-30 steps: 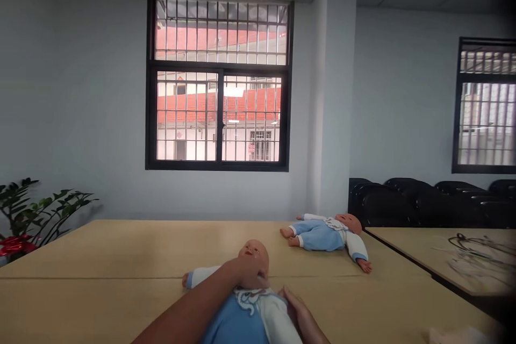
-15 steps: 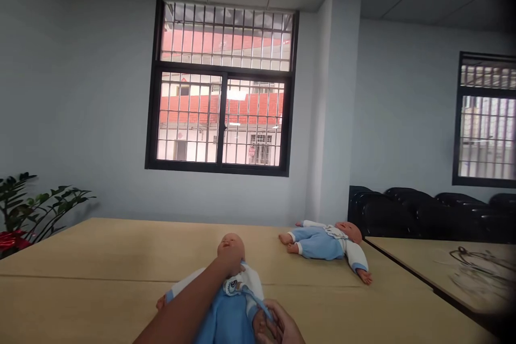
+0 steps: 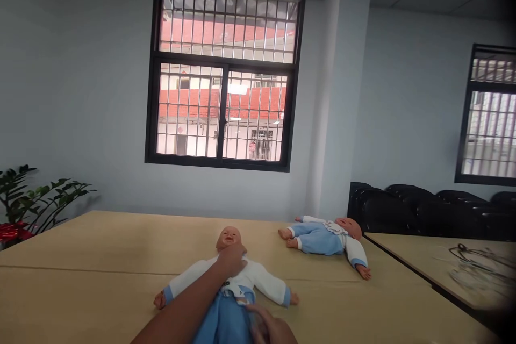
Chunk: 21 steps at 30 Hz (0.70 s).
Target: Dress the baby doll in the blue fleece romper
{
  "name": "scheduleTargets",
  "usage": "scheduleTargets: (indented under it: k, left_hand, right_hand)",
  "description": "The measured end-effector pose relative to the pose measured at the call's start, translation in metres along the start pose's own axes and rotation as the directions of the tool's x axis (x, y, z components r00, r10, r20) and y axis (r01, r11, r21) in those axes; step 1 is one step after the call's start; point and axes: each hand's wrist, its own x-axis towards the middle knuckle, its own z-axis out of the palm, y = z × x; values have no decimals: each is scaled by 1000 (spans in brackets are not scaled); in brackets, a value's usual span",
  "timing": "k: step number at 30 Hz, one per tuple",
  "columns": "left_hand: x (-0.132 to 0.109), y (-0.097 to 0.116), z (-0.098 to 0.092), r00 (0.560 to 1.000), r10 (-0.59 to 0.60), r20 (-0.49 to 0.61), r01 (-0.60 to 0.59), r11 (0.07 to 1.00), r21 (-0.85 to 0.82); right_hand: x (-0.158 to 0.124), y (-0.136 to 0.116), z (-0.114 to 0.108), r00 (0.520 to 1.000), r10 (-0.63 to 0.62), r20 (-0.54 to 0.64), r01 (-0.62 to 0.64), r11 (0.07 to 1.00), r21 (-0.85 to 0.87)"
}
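Against doll (image 3: pixel 243 278), left hand (image 3: pixel 233 259), half curled

Doll's top (image 3: pixel 266 282): white with blue cuffs (image 3: pixel 168 294), on either side of the left fingers (image 3: pixel 238 251)
Printed cloth (image 3: pixel 233 288): white with dark marks, between left and right fingers (image 3: pixel 255 309)
Doll's trousers (image 3: pixel 226 318): plain blue, beside the right fingers
Second doll (image 3: pixel 322 239): white top, light-blue trousers, to the right of all fingers
Tabletop (image 3: pixel 121 244): pale tan, around the fingers
Chairs (image 3: pixel 387 212): black, well right of the fingers
Leaves (image 3: pixel 60 191): green, well left of the fingers
Wrapping (image 3: pixel 15 232): shiny red, below the leaves
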Motion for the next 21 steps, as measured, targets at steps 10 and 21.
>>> scheduleTargets:
  k: [10, 21]
  left_hand:
    - [-134, -26, -11, 993, 53, -108, -76, 974, -215]
    - [-251, -13, 39, 932, -360, -30, 348, 918, -192]
  right_hand:
    - [2, -17, 3, 988, -2, -152, 37, 973, 229]
    - [3, -46, 12, 991, 14, -131, 8, 986, 169]
